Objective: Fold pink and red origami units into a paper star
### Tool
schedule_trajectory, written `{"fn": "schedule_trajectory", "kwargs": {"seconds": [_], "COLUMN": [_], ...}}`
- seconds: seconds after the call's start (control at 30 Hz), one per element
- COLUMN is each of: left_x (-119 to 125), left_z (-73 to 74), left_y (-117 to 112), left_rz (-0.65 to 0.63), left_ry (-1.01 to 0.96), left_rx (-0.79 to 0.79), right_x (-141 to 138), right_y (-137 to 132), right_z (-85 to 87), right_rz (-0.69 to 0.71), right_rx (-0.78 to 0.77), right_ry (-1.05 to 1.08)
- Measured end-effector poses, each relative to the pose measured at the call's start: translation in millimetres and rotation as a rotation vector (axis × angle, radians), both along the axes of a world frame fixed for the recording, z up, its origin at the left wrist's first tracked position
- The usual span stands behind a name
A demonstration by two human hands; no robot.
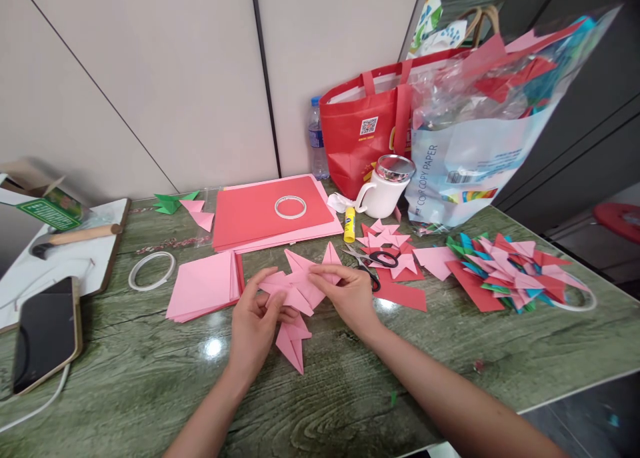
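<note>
Between my hands is a pink folded-paper piece (299,286) with several pointed tips, raised a little over the table. My left hand (256,311) pinches its left side between thumb and fingers. On its upper right part, my right hand (350,295) is closed with thumb and fingertips. Just below lies another pink folded shape (293,345), partly behind my left fingers. Left of my left hand sits a stack of pink paper squares (203,285), with red sheets under it. Black-handled scissors (377,258) rest beyond my right hand, beside pink folded stars (387,238).
Red paper (255,211) with a tape roll (291,207) lies at the back. A glue stick (349,225), white mug (385,188), red bag (350,131) and plastic bag (450,158) stand behind. Coloured folded pieces (515,268) pile at right; a phone (47,335) and hammer (75,238) are left.
</note>
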State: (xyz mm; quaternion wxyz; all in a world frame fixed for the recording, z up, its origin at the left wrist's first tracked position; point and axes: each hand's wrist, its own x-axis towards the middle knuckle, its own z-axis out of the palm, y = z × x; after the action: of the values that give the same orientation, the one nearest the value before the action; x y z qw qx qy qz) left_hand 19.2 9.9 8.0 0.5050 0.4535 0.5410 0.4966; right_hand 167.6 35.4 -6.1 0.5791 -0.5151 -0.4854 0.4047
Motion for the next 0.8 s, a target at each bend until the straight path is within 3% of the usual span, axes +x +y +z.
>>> {"fn": "schedule_trajectory", "kwargs": {"seconds": [0.3,0.8], "left_x": [-3.9,1.0], "left_z": [-5.3,0.2], "left_y": [-1.0,1.3], "left_rz": [-0.072,-0.047], "left_ry": [0.124,-0.078], "left_rx": [0.023,-0.029], "right_x": [5.0,5.6], "right_y": [4.6,5.1], "right_z": [-1.8,-7.0], "right_rz": [0.069,0.107], "right_rx": [0.001,-0.076], "right_ry": [-0.048,-0.025]}}
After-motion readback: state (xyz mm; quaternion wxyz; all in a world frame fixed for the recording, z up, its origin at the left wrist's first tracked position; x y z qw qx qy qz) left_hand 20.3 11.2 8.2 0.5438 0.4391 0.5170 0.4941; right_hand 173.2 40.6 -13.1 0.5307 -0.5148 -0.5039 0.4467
